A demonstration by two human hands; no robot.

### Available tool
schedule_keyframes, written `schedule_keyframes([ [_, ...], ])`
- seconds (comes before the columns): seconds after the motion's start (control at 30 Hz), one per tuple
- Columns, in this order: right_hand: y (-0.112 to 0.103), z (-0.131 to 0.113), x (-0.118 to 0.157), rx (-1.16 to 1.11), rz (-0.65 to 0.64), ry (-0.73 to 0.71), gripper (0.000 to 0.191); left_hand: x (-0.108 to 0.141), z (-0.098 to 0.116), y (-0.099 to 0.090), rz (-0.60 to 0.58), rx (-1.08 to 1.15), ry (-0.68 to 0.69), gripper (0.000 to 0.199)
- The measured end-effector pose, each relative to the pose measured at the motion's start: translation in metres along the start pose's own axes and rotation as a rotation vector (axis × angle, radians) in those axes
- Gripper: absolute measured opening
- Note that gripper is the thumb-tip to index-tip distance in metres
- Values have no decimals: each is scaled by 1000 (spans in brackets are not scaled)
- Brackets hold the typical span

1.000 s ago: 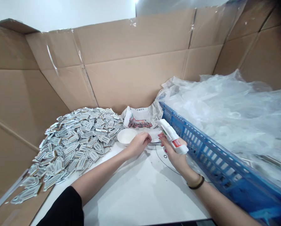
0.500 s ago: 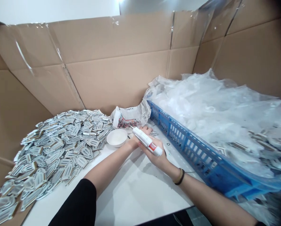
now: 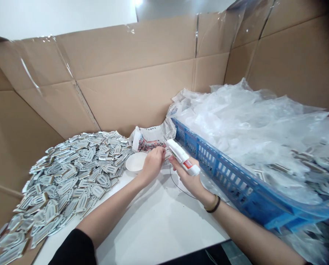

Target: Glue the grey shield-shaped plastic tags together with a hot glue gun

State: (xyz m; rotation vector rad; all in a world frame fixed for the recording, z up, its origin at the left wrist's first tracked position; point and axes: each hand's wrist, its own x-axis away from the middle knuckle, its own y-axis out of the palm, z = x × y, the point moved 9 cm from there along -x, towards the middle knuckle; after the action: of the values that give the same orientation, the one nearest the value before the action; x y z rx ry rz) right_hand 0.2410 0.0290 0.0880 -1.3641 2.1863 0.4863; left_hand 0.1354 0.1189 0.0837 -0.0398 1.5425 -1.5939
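My right hand (image 3: 190,179) is wrapped round a white tool (image 3: 183,157) with a red label, its thin tip pointing up and to the left. Just left of it, my left hand (image 3: 152,163) has its fingers pinched together; whatever they hold is too small to make out. A white bowl (image 3: 134,163) sits beside my left hand, partly covered by it. Behind both hands lies a crumpled printed plastic bag (image 3: 150,139). To the left, a large heap of flat grey metal-like pieces (image 3: 81,173) covers the table.
A blue plastic crate (image 3: 222,162) heaped with clear plastic bags (image 3: 253,121) stands along the right side of the white table (image 3: 156,224). Tall cardboard walls (image 3: 142,88) enclose the back and sides. A thin dark cable runs near my right hand.
My hands have moved apart. My left hand has closed its fingers and come back towards the bowl, while the white tool in my right hand has shifted to the right.
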Motion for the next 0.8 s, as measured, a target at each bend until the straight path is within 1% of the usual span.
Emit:
schedule_keyframes([
  [0.07, -5, 8, 0, -25, 38, 80, 38, 17, 4, -21, 65, -102, 9, 25],
  [0.13, -7, 15, 0, -46, 64, 139, 39, 36, 5, -40, 106, -167, 16, 25],
  [0.23, -7, 20, 1, -74, 69, 177, 39, 62, 6, -59, 97, -218, 55, 24],
  [0.33, -3, 20, 3, -71, 36, 166, 39, 87, 11, -68, 54, -282, 174, 26],
  [0.4, 0, 19, 4, -48, 7, 140, 39, 100, 16, -73, 65, -315, 229, 26],
  [0.47, 3, 16, 4, -17, -13, 98, 39, 108, 20, -78, 85, -316, 244, 24],
  [0.53, 4, 14, 4, 15, -24, 48, 39, 112, 23, -85, 152, -284, 209, 21],
  [0.63, 6, 12, 4, 44, -36, -1, 40, 116, 21, -98, 303, -201, 108, 21],
  [0.67, 7, 12, 3, 47, -39, -5, 40, 118, 22, -99, 326, -186, 110, 22],
  [0.8, 9, 15, 4, 43, -47, 7, 39, 124, 35, -94, 308, -228, 273, 24],
])
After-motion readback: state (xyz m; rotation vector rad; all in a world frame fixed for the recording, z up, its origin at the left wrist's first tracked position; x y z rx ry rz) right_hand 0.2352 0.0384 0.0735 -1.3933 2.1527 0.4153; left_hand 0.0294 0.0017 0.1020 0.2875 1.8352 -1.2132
